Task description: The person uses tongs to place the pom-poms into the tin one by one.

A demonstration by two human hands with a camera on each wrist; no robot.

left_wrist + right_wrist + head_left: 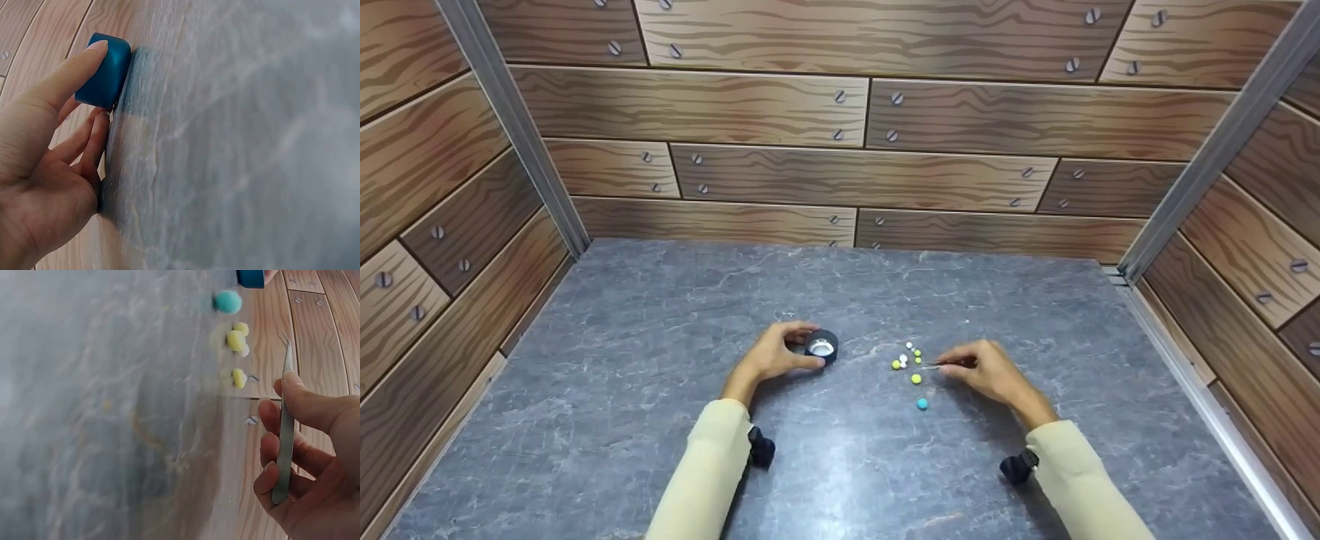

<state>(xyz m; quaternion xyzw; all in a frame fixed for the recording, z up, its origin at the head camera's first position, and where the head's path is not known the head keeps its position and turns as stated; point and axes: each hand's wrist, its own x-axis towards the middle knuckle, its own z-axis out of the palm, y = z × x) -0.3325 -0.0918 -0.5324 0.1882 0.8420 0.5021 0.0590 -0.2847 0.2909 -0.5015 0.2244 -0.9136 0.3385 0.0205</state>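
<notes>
Your left hand (771, 354) grips a round blue container (114, 72), likely steadying it; towards its three o'clock lie loose pom-poms (916, 379), then your right hand (988, 370) pinching bent-tip tweezers (286, 447), aimed at nine o'clock, probably for precision.

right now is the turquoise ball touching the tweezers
Apart: the right wrist view shows a clear gap between the turquoise ball and the tweezers held in the right hand.
</notes>
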